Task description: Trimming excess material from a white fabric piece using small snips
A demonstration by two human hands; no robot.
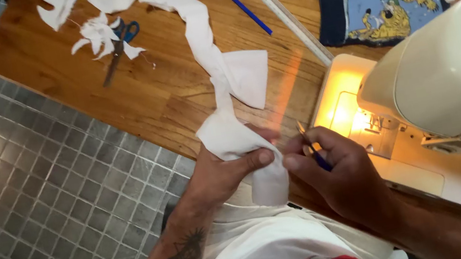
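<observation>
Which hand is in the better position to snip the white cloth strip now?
The right hand, probably: it already holds the small blue-handled scissors beside the white cloth strip, while the left hand pinches that strip.

i count two hands of mine: my left hand (222, 172) and my right hand (339, 170). one white cloth strip (213, 69) runs out past my left fingertips. two pairs of scissors: small snips (311, 147) in my right fingers, blue-handled scissors (118, 48) far beyond my left fingers. one blue pen (248, 12), one ruler (282, 13), one sewing machine (455, 77) right of my right fingers.
</observation>
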